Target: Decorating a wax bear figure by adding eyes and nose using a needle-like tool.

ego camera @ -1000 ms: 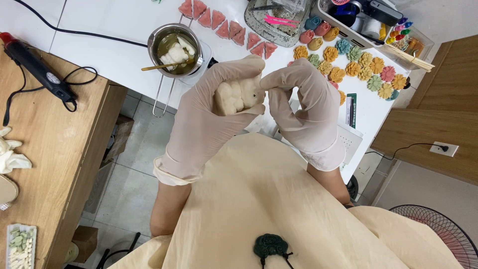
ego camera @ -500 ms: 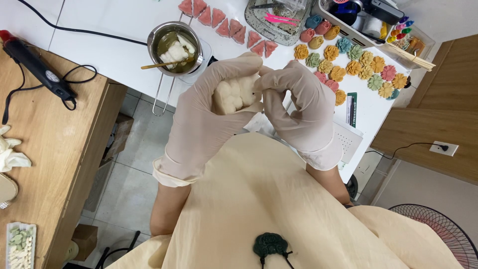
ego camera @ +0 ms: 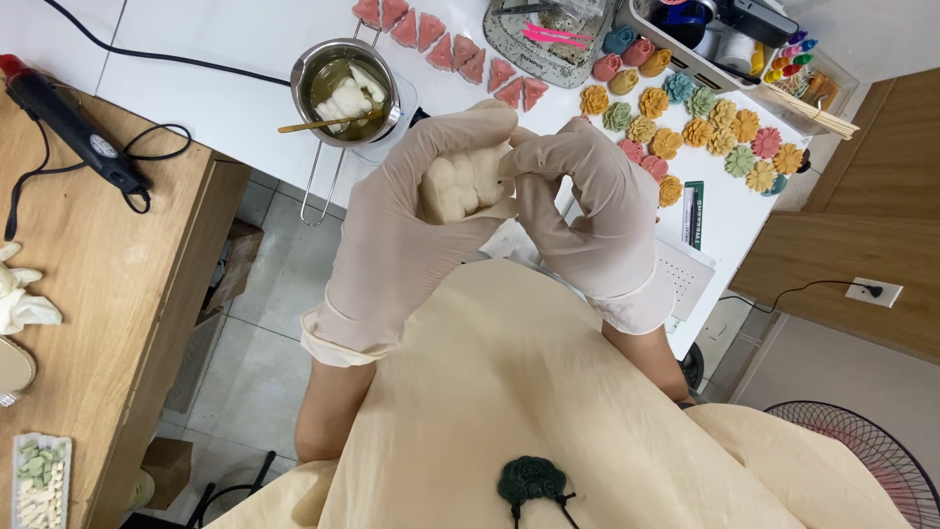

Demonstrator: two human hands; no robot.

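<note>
Both of my hands wear pale latex gloves and meet in front of my chest. My left hand (ego camera: 392,245) cups a lumpy cream-white wax piece (ego camera: 458,184) from the left, fingers curled over its top. My right hand (ego camera: 587,211) pinches the same piece from the right with thumb and fingertips. The piece is held above the edge of the white table (ego camera: 225,88). Behind it stands a small metal pot (ego camera: 345,90) with yellowish liquid, white chunks and a gold spoon in it.
Pink wedge-shaped pieces (ego camera: 446,49) and several coloured flower-shaped pieces (ego camera: 700,132) lie on the white table. A tray of tools (ego camera: 548,34) and a box of supplies (ego camera: 744,39) sit at the back. A black heat tool (ego camera: 73,122) with its cord rests on the wooden table on the left.
Both hands and the wax piece have stayed in nearly the same place; my fingers have shifted slightly around the piece.
</note>
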